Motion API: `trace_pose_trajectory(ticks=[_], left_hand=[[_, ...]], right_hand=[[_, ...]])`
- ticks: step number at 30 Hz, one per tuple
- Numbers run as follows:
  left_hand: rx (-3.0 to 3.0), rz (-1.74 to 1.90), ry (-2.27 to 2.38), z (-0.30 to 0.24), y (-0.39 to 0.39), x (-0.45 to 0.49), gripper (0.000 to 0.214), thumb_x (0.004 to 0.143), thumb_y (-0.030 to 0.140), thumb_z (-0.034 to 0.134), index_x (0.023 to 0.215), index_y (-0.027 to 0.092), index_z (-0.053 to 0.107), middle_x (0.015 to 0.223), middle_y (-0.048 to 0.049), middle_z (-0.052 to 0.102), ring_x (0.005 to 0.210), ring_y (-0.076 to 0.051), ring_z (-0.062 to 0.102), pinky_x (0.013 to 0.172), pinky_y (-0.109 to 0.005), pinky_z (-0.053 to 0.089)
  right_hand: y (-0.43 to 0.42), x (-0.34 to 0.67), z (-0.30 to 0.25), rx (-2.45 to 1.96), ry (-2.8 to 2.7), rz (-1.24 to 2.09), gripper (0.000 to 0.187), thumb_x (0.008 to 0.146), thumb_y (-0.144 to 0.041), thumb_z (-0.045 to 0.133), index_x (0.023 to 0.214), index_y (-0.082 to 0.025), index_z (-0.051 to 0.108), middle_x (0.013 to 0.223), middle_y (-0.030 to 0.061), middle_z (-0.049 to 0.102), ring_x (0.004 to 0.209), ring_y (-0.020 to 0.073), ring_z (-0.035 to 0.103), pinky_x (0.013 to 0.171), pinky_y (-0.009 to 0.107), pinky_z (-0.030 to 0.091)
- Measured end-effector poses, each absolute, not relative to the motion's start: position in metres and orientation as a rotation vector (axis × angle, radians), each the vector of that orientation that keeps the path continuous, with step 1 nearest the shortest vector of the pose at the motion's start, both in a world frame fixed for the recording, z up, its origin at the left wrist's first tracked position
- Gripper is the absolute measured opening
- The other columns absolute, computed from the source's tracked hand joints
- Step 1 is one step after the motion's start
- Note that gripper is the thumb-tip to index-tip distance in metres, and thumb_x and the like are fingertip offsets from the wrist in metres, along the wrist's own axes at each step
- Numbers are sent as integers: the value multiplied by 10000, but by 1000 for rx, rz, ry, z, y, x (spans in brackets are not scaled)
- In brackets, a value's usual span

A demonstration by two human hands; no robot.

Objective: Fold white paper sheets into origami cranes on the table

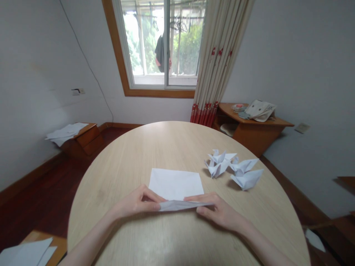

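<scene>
On the near half of the bench [155, 240], about midway between its left and right edges, we have a folded strip of paper [179, 205], its band tilted up toward us. We judge it very light and thin, a little springy along the fold, and easy to crease crookedly or tear if pulled. The two ends of the fold look like the best places to take hold, with a soft pinch.

Our left forearm [93, 236] and right forearm [260, 234] slant inward from the near side, wrists low. Our left hand [144, 199] pinches the strip's left end, thumb on the near face and fingers behind; our right hand [212, 208] pinches toward the right end in the same way, fingers reaching inward.

Just beyond, a flat white sheet [174, 181] points its far corners at the bench's far edge; whether it and the strip are one piece, we cannot tell. Farther out, nearer the right edge, folded paper birds [240, 168] sit clustered, well apart from our hands.
</scene>
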State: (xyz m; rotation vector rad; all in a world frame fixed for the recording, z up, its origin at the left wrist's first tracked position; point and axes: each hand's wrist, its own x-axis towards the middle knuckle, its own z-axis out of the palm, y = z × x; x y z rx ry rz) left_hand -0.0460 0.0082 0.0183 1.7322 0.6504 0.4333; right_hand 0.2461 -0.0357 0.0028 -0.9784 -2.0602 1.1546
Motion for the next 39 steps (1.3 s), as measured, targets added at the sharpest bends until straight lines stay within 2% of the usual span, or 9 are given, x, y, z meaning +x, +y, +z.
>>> trace_pose_trajectory(ticks=[4,8,12,15,19,23,29,32,39], left_hand=[[1747,535,545,14,12,-47,531,863,628,523,1039,182,751,1129,-135,699,1078,-312,636,956,-417,442],[1737,634,446,12,14,-46,841,797,823,327,1076,145,739,1163,-176,673,1091,-354,624,959,-455,441],[1854,788,527,9,13,-46,856,758,849,355,1114,162,723,1172,-166,672,1096,-355,621,973,-459,435],[1961,888,705,4,12,-46,696,776,757,503,1128,195,712,1183,-136,675,1119,-335,608,988,-449,426],[1980,1018,1022,-3,10,-43,439,797,496,660,1136,218,690,1083,-90,721,973,-265,662,815,-351,520],[1996,1133,1065,-5,8,-39,488,792,366,674,1253,231,595,1066,-63,711,955,-223,655,765,-298,534],[2048,1251,1030,-10,5,-33,545,834,325,638,1344,242,466,1134,-80,641,934,-202,653,766,-311,552],[2103,1358,1021,-13,3,-30,591,864,301,615,1398,278,365,1235,-97,557,830,-165,665,779,-343,555],[2636,1689,1142,-13,-3,-24,586,898,223,575,1431,269,335,1191,-100,576,1111,-259,563,933,-410,479]], right_hand=[[-35,247,0,-1035,-1964,1215,510,894,-578,489,1123,-179,711,1092,115,723,1003,287,670,905,447,493],[-32,249,-8,-1130,-1790,1240,549,858,-605,534,1182,-186,676,1205,133,669,1131,312,604,1019,515,395],[-29,249,-12,-1112,-1637,1299,622,842,-620,553,1291,-190,590,1300,155,600,1206,323,549,1070,560,314],[-27,247,-12,-1081,-1540,1335,672,817,-635,578,1318,-188,561,1329,163,576,1208,329,547,1062,551,334],[-25,246,-16,-1089,-1432,1317,703,774,-634,635,1310,-185,564,1327,156,581,1173,313,572,1025,493,403],[-24,247,-20,-1111,-1381,1316,730,713,-591,720,1292,-174,565,1240,150,639,1082,291,618,946,444,468],[-25,245,-20,-1114,-1398,1225,721,717,-550,723,1308,-218,475,1105,115,677,947,250,651,805,372,528],[-25,244,-25,-1126,-1439,984,586,734,-494,719,1198,-228,480,1036,79,653,896,225,647,786,344,532],[-28,242,-28,-1095,-1710,178,507,866,-286,602,1317,-232,375,1229,132,563,1124,270,564,965,464,457]])
